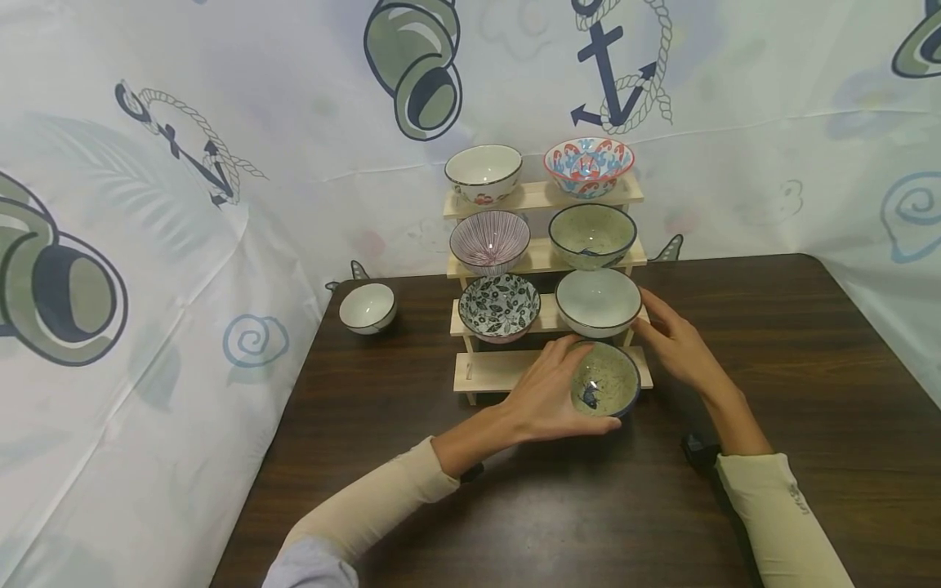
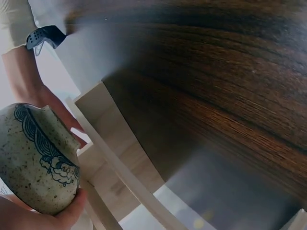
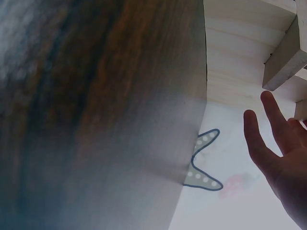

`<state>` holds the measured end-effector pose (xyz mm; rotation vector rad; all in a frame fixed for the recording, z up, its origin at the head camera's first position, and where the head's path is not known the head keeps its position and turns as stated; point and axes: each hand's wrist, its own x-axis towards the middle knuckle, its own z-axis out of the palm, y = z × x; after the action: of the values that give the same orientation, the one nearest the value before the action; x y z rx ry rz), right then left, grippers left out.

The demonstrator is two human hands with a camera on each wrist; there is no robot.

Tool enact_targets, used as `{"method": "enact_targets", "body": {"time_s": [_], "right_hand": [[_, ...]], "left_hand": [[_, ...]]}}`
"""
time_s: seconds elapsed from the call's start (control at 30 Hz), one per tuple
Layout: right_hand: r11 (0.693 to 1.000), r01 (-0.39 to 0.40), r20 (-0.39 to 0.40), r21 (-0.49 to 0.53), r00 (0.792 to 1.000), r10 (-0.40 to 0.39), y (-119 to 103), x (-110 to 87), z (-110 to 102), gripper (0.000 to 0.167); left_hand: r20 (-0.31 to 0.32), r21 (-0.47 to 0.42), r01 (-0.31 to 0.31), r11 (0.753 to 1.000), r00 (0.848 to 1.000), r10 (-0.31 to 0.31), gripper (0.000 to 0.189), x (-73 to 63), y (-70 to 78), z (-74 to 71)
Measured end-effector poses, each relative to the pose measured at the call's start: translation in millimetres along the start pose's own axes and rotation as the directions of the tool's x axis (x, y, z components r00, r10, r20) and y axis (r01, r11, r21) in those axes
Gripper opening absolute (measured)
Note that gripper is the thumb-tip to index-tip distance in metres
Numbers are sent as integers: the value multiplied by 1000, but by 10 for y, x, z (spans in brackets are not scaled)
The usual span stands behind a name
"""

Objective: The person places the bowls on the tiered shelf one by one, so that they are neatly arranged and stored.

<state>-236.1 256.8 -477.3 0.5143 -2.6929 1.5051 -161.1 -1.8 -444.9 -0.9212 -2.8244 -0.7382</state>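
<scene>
My left hand [image 1: 547, 400] grips a speckled grey-green bowl [image 1: 608, 384] by its rim, thumb at the near side and fingers at the far side. The bowl overlaps the right part of the lowest step of a wooden tiered stand [image 1: 488, 371]. Dark blue waves decorate its outside in the left wrist view, where the held bowl [image 2: 36, 158] is tipped sideways. Beside the stand's right edge is my right hand [image 1: 680, 347], its fingertips close to a white dark-rimmed bowl [image 1: 599, 300]. In the right wrist view the right hand's fingers [image 3: 254, 136] are extended and spread.
Higher steps carry a black-and-white floral bowl [image 1: 500, 306], a purple-striped bowl [image 1: 490, 241], a green-grey bowl [image 1: 592, 233], a white bowl [image 1: 483, 170] and a red-and-blue bowl [image 1: 588, 163]. A small white bowl [image 1: 367, 308] stands left on the dark table [image 1: 353, 457]. Printed cloth [image 1: 294, 98] hangs behind.
</scene>
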Motion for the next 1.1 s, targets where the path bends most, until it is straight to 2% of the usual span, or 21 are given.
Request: {"method": "enact_targets", "body": {"time_s": [0.47,1.1], "right_hand": [[1000,-8,2,-2,1000,8,17,6,3,63],[1000,-10,2,0,1000,10,26,2,0,63]], "left_hand": [[-65,52,53,997,997,-49,102,72,25,116],[-146,12,95,995,985,-93,97,132,60,258]]}}
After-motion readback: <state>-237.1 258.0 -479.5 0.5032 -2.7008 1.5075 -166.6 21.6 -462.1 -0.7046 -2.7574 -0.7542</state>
